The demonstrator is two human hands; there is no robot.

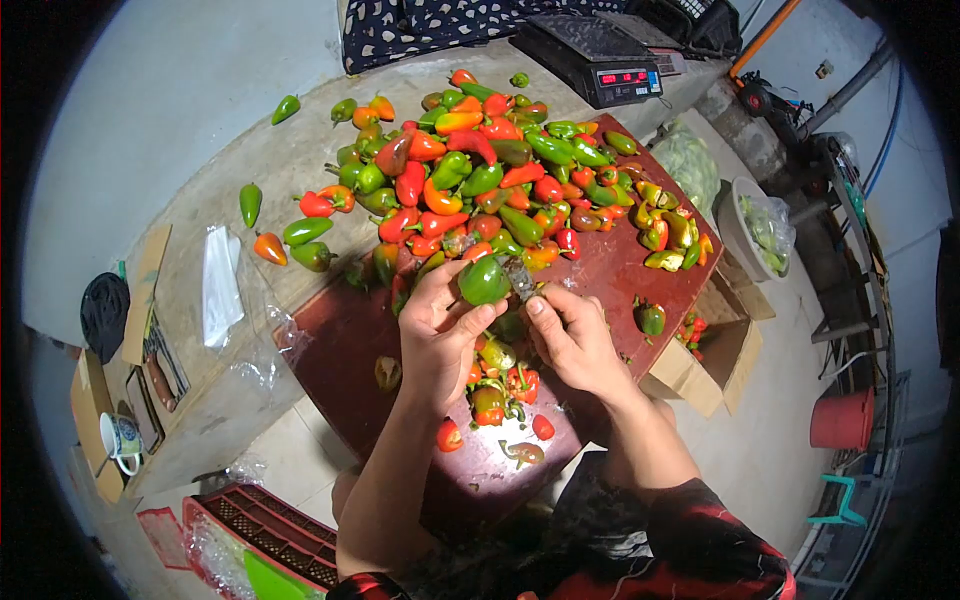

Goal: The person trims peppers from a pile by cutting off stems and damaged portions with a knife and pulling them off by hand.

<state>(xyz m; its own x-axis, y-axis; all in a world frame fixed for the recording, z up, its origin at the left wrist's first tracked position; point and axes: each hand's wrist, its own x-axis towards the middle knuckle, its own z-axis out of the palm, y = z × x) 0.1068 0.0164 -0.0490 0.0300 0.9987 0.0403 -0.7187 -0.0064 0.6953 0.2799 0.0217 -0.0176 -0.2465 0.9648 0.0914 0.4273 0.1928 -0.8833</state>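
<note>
My left hand (pixel 440 335) is closed around a green pepper (pixel 484 281), held above the near part of a dark red table (pixel 335 325). In my right hand (pixel 572 338) is a small knife, its dark, stained blade (pixel 519 278) against the pepper's right side; the handle is hidden in my fingers. Just beyond both hands lies a big heap of red, green and orange peppers (pixel 460 172). Below them, cut pepper pieces (pixel 489 404) and stem ends are scattered on the table. Split yellowish-green peppers (pixel 680 232) gather at the table's right corner.
A black digital scale (pixel 590 65) stands on the concrete ledge at the back. To the right are a cardboard box (pixel 715 345) with peppers inside, a white tub (pixel 745 225) and a red bucket (pixel 842 420). Front left is a red crate (pixel 265 530); white plastic bags (pixel 220 285) lie left.
</note>
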